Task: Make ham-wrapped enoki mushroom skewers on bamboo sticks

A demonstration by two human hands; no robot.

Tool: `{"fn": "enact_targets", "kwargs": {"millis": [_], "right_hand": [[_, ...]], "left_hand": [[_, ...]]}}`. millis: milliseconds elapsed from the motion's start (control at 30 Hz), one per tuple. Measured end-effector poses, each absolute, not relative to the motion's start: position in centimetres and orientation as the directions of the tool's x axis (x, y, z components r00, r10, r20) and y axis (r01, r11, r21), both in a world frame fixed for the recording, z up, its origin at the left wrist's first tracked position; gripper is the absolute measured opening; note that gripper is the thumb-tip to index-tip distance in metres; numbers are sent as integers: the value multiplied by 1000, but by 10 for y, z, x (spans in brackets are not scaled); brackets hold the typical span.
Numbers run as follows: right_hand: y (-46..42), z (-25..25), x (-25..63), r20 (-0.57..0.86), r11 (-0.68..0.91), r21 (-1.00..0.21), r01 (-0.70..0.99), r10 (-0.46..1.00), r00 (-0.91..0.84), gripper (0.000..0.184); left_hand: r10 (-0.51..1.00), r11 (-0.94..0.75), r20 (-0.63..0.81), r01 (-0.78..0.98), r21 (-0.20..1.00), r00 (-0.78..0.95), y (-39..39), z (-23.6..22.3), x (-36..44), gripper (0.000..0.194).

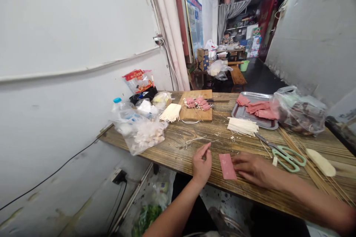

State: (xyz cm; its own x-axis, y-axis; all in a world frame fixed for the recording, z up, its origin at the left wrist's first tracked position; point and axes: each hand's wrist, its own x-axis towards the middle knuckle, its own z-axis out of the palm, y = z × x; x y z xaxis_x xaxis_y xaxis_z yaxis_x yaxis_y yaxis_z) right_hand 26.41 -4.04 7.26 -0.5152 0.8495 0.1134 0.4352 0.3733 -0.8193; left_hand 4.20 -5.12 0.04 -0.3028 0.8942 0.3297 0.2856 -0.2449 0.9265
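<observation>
A flat pink slice of ham-like meat (pixel 227 166) lies near the table's front edge, between my hands. My right hand (pixel 251 168) is beside its right edge, fingers stretched out and low over the wood; whether the fingertips touch the slice is hard to tell. On the other side, my left hand (pixel 202 163) is apart from it, index finger extended and thumb raised, with nothing visible in it. Beyond the slice is a bundle of enoki mushrooms (pixel 242 126). Green-handled scissors (pixel 289 157) rest to the right, and more pink slices (pixel 257 107) are stacked on a metal tray (pixel 236 113).
Skewered pink rolls (pixel 198 103) lie on a cutting board (pixel 204 116), near another enoki bunch (pixel 171 112). Plastic bags (pixel 144 129) crowd the left end. Bamboo skewers (pixel 314 172) and a pale oblong piece (pixel 320 162) lie at right, below a filled bag (pixel 302 113). A person sits far back.
</observation>
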Motion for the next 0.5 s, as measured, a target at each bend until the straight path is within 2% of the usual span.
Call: {"fn": "enact_targets", "kwargs": {"millis": [67,100,200,300,400,500], "right_hand": [[-20,70,276,176,601,-616,509,735,-655,16],[-5,70,280,216,622,-511,594,761,-611,22],[41,70,278,290,499,-225,837,854,-431,30],[73,73,263,236,406,16,914,886,-398,30],[86,76,248,133,383,146,912,906,-402,29],[91,78,243,77,399,168,902,906,-415,31]], "left_hand": [[899,-242,333,311,919,-284,-51,2,43,27],[901,-236,328,313,920,-283,-50,2,43,27],[906,-218,308,306,927,-289,-47,1,42,28],[908,-209,300,303,930,-293,-46,-2,40,27],[907,-209,301,308,928,-293,-46,-3,40,27],[906,-214,311,324,922,-288,-46,-4,40,28]]}}
